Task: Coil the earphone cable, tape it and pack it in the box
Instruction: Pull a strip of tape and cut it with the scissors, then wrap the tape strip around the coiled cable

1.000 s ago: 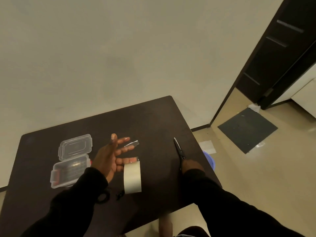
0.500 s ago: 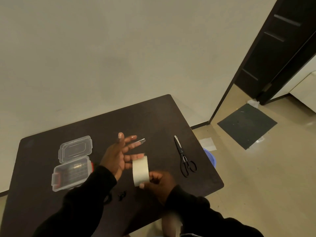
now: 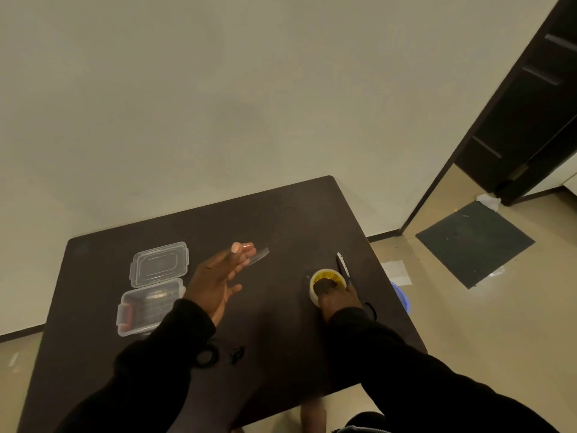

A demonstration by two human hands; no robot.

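My left hand (image 3: 218,279) hovers over the dark table (image 3: 281,214) with fingers spread, and a short strip of clear tape (image 3: 260,255) hangs stuck to its fingertips. My right hand (image 3: 335,296) rests on the tape roll (image 3: 326,281) at the right side of the table, fingers inside its core. The coiled black earphone cable (image 3: 206,356) lies near the front edge by my left sleeve, with its earbuds (image 3: 236,353) just to the right. The clear plastic box (image 3: 146,307) sits open at the left, its lid (image 3: 160,264) folded back.
Black scissors (image 3: 343,267) lie just right of the tape roll, partly under my right hand. A blue bowl (image 3: 401,296) sits on the floor beside the table's right edge. A dark mat (image 3: 474,242) and an open doorway are at the right.
My right hand took the tape roll from beside my left hand and carried it right, setting it down next to the scissors. The left hand kept the tape strip on its fingers.
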